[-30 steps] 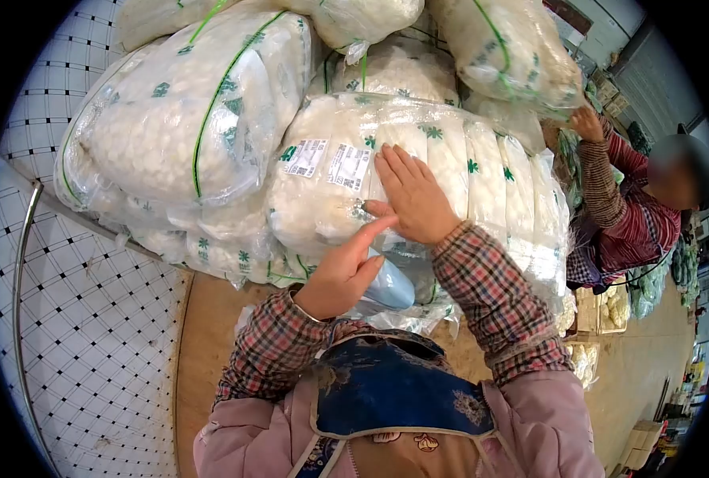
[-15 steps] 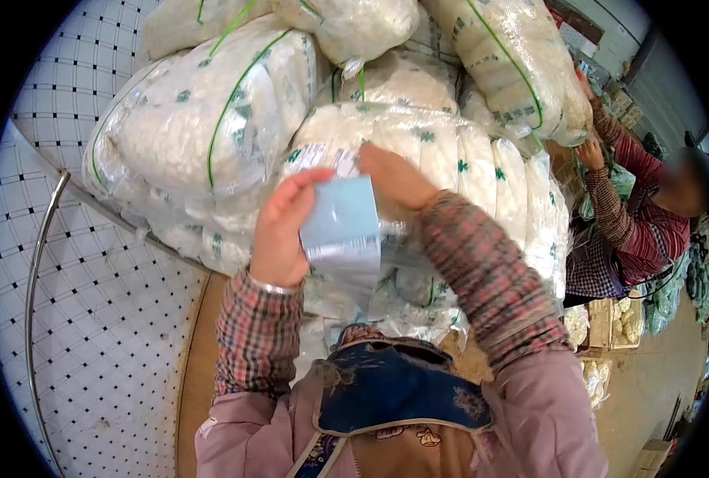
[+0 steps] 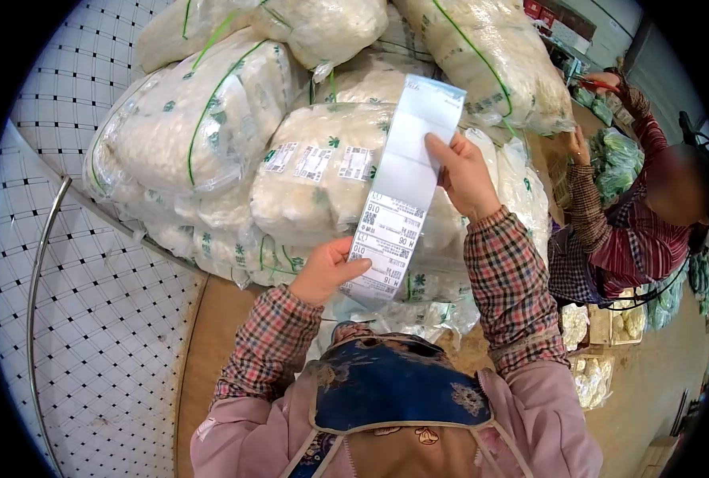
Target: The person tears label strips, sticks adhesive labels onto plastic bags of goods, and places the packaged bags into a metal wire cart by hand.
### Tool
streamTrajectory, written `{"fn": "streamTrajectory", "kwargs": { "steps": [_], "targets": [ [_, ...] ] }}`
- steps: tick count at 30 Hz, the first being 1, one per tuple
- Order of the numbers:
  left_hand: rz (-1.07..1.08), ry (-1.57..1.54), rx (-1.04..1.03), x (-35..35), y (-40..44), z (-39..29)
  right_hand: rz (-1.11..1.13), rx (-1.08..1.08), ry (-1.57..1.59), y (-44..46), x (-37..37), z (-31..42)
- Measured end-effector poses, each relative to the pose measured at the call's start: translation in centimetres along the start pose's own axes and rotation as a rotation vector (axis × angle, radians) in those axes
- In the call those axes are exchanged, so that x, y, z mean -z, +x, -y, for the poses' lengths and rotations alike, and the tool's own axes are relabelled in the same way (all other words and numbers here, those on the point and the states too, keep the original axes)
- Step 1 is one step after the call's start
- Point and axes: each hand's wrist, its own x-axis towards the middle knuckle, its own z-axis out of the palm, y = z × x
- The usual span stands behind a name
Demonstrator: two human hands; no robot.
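A long strip of printed labels (image 3: pixel 393 213) stretches diagonally between my hands, its upper part blank and its lower part covered in print and codes. My left hand (image 3: pixel 327 272) pinches the strip low down, thumb on the printed face. Higher up, my right hand (image 3: pixel 464 177) grips its right edge. Behind the strip lies a clear plastic bag of pale produce (image 3: pixel 307 203) with green print. Three white stickers are on that bag: a left one (image 3: pixel 280 157), a middle one (image 3: pixel 313 162) and a right one (image 3: pixel 356 163).
More stuffed bags (image 3: pixel 203 119) tied with green straps are piled around. A curved metal rail (image 3: pixel 34 263) and tiled wall (image 3: pixel 107 350) stand at left. At right a co-worker (image 3: pixel 633 215) holds something red near green vegetables (image 3: pixel 619 163). Crates (image 3: pixel 609 325) sit below.
The strip, earlier folded in my left hand, is now stretched out between both hands. My right hand has come away from the bag onto the strip, and the bag's third sticker now shows.
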Motion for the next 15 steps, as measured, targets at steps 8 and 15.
{"fn": "streamTrajectory", "kwargs": {
  "steps": [8, 15],
  "targets": [
    [-0.145, 0.148, 0.035, -2.6, -0.2, -1.1, 0.042, -0.006, -0.003, -1.3, 0.8, -0.7],
    [-0.178, 0.126, -0.049, -1.5, -0.8, 0.7, 0.089, 0.067, -0.07, -1.6, 1.8, -0.7]
  ]
}}
